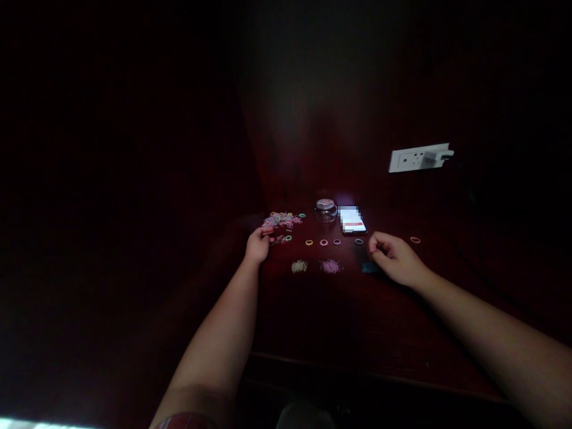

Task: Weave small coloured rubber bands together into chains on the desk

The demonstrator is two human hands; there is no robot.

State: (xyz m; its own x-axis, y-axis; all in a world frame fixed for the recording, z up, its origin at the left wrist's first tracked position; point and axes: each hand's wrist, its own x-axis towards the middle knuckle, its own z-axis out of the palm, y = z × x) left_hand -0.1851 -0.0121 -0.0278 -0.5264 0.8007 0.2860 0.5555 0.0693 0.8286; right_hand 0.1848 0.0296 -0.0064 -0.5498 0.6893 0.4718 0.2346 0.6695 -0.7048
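Observation:
My left hand (258,245) rests at the left, beside a mixed heap of small coloured bands (282,220). Its fingers are stretched out and apart from the thumb, near a few loose bands (281,240). My right hand (397,259) is pinched closed just over a small blue pile of bands (369,268), partly covering it; anything between its fingertips is too small to make out. A purple-pink pile (331,266) and a pale yellow pile (299,266) lie between the hands. Behind them sit a yellow ring (309,242), a pink ring (324,242), a purple ring (336,242) and a bluish ring (358,242).
A clear lidded jar (326,210) stands at the back beside a lit phone (352,219). An orange-pink ring (415,240) lies right of my right hand. On the wall is a socket plate (419,158) with a plug in it. The dark red table's front edge (357,370) runs below.

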